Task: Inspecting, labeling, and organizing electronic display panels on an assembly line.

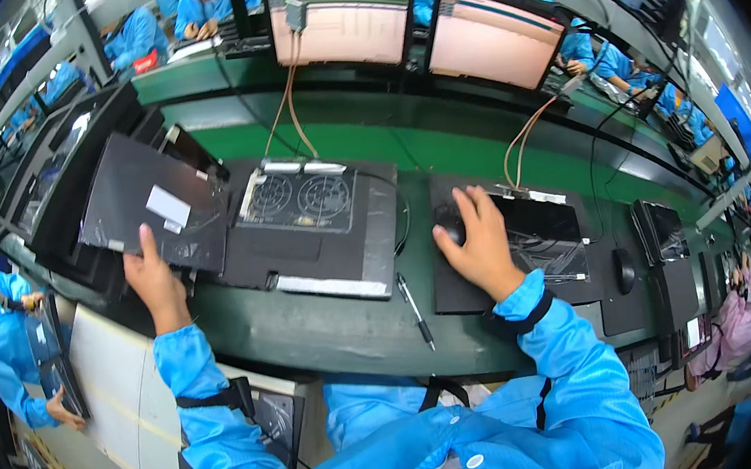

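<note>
My left hand [157, 280] grips the lower edge of a dark flat display panel [128, 192], thumb on top. The panel is tilted up at the left and bears white labels. Beside it, a black fixture [254, 252] holds a panel showing two printed circle patterns [303, 201]. My right hand [479, 246] curls over a dark rounded computer mouse [450, 221], partly hidden under the fingers. This mouse is at the left side of a second black fixture [464, 294], where a glossy dark screen panel [545, 239] lies with a cable connected at its top edge.
A pen [416, 313] lies between the fixtures on the green bench [340, 330]. Two lit monitors [344, 23] stand at the back, with cables hanging down. Another mouse [625, 270] and stacked dark panels [664, 236] are at right. Black trays [54, 177] lean at left, near a co-worker [6, 333].
</note>
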A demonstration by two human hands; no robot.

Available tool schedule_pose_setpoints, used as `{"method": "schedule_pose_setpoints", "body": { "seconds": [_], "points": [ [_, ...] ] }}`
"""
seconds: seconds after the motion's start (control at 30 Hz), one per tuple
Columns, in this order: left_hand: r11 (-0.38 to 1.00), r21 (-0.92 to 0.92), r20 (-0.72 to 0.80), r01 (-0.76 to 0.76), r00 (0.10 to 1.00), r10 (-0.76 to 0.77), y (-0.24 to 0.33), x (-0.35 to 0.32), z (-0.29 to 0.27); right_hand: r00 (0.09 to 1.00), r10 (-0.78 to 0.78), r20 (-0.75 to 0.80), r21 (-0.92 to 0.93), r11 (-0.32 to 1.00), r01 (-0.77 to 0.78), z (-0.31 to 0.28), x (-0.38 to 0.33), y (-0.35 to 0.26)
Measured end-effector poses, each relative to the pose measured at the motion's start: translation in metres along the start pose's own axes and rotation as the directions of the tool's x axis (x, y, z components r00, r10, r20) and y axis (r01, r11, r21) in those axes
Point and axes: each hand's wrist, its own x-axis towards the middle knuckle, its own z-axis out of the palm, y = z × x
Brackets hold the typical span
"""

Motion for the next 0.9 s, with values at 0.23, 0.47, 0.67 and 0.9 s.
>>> {"method": "schedule_pose_setpoints", "body": {
  "seconds": [0.23, 0.47, 0.67, 0.9],
  "points": [
    [0.996, 0.085, 0.041, -0.023, 0.999, 0.02, -0.006, 0.017, 0.0, 0.998, -0.024, -0.051, 0.092, 0.995, 0.029, 0.01, -0.019, 0.0],
    [0.985, 0.167, 0.047, -0.036, 0.998, 0.028, -0.007, 0.02, -0.006, 0.995, -0.092, -0.023, 0.087, 0.992, 0.094, 0.014, -0.016, -0.004],
    [0.978, 0.208, 0.035, 0.003, 0.999, -0.011, 0.004, 0.02, 0.002, 0.996, -0.088, -0.014, 0.108, 0.99, 0.089, 0.015, -0.016, -0.002],
    [0.986, 0.161, -0.121, -0.05, 0.99, 0.07, 0.012, -0.03, 0.021, 0.997, -0.068, -0.027, 0.108, 0.992, 0.071, 0.013, -0.018, -0.001]
  ]
}}
